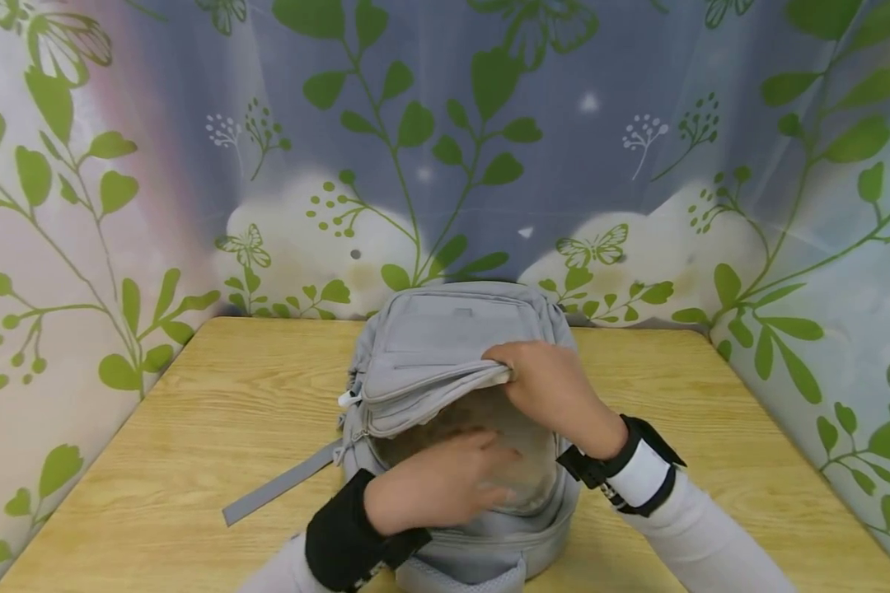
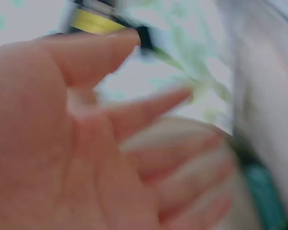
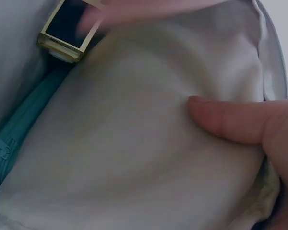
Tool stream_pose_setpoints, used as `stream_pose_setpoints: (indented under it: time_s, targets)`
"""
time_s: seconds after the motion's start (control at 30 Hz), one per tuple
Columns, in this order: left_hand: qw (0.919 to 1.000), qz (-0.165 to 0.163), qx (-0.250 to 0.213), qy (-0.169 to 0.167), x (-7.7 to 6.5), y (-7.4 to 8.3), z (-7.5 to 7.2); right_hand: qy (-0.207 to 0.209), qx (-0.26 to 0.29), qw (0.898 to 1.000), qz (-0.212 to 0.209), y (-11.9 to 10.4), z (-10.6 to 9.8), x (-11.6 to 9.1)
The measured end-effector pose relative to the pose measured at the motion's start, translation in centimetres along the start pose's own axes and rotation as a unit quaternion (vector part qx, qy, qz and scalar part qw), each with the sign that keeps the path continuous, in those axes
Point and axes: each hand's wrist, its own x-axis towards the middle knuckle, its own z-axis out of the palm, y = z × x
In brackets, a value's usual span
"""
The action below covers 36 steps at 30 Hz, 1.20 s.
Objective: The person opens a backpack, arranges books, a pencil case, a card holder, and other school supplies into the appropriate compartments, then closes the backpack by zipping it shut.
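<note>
- Two pale sleeves point(image 1: 719, 527) are running out of frame at the near edge, so the arms are being cut off.
- Black wristbands point(image 1: 344, 527) are circling both wrists; small pale marks on them are staying too tiny to read.
- The left hand point(image 1: 448, 478) is spreading its fingers before the backpack's open pocket, blurring in its own wrist view, where a yellow-and-black shape point(image 2: 96, 21) is proving hard to identify.
- The right hand point(image 1: 552, 387) is pinching the raised edge of the pocket's front; its thumb is pressing on beige lining point(image 3: 134, 124).
- Beside that lining, a teal zipped pouch point(image 3: 31, 120) is showing partly, its remainder hiding behind the fabric.
- Next to it, a gold-rimmed dark object point(image 3: 65, 28) is being partly covered by a blurred finger.
- The grey backpack point(image 1: 452, 325) is lying mid-bench, bearing a small patch point(image 1: 462, 312) too faint to read.
- The wooden bench point(image 1: 267, 371) is stretching behind.
- A leaf-and-butterfly curtain point(image 1: 445, 189) is hanging farthest back.
</note>
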Motion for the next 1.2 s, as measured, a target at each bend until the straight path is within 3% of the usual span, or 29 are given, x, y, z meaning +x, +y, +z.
stream_pose_setpoints:
  time_s: [0.07,0.1,0.17,0.23,0.33,0.4,0.47,0.57,0.63,0.8,1.03,1.2]
  targets:
    - [0.9934,-0.006,-0.104,-0.048,-1.5,1.4,-1.7,-0.001,0.006,1.0,-0.001,0.0,0.2,-0.4]
    - [0.9808,-0.045,-0.183,-0.05,-2.5,2.0,-2.5,-0.002,0.007,1.0,-0.004,0.0,0.4,-0.7]
    - [0.9696,-0.075,-0.229,-0.046,-4.6,1.8,-3.2,-0.01,0.003,1.0,-0.011,0.0,0.8,-1.6]
    - [0.9689,-0.129,-0.211,-0.008,-6.7,0.7,-3.4,-0.03,-0.007,0.999,-0.024,0.0,1.2,-2.8]
    - [0.9611,-0.234,-0.132,0.066,-9.0,-1.5,-2.5,-0.074,-0.022,0.995,-0.064,0.3,1.8,-4.7]
    - [0.9524,-0.28,-0.064,0.103,-9.9,-2.9,-1.4,-0.128,-0.023,0.987,-0.099,0.8,1.8,-5.9]
    - [0.944,-0.306,-0.022,0.122,-10.4,-4.0,-0.3,-0.211,0.004,0.971,-0.113,1.2,1.5,-6.6]
    - [0.9384,-0.32,0.011,0.131,-10.6,-5.2,1.0,-0.327,0.051,0.939,-0.093,1.5,1.1,-6.8]
    - [0.9358,-0.324,0.024,0.137,-10.6,-5.7,1.6,-0.347,0.073,0.932,-0.078,1.3,1.1,-6.3]
    - [0.9372,-0.312,0.029,0.154,-10.4,-6.5,2.6,-0.262,0.068,0.954,-0.127,0.9,2.6,-4.5]
    - [0.9401,-0.322,-0.015,0.112,-10.2,-6.1,2.9,-0.288,0.043,0.948,-0.127,1.0,5.6,-4.1]
    - [0.9463,-0.296,0.066,0.112,-10.2,-4.4,2.4,-0.288,0.03,0.95,-0.116,1.0,5.8,-4.0]
